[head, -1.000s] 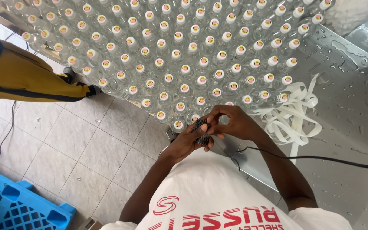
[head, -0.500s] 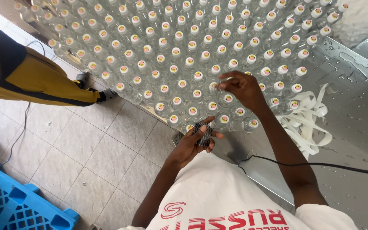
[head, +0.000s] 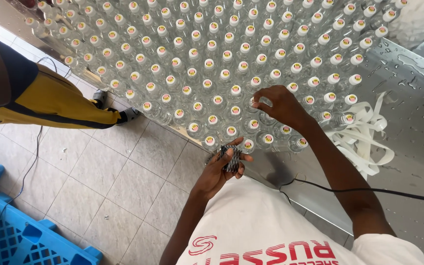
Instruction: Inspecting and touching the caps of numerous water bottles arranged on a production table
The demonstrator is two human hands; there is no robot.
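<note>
Several clear plastic bottles (head: 222, 64) with white caps stand packed together on a wet metal table (head: 418, 127). My left hand (head: 219, 169) holds a small stack of dark patterned bands (head: 230, 157) just off the table's near edge. My right hand (head: 278, 105) reaches over the near rows, its fingertips pinched at the cap of one bottle (head: 254, 103). What the fingertips hold there is too small to make out.
A heap of white plastic strips (head: 364, 135) lies on the table to the right of the bottles. A black cable (head: 369, 189) crosses the table edge. Another person's leg in yellow trousers (head: 50, 100) stands at left on the tiled floor. A blue crate (head: 20, 238) sits at lower left.
My right hand left the left hand and reached out over the bottles to a cap. The left hand stayed near the table edge with the bands.
</note>
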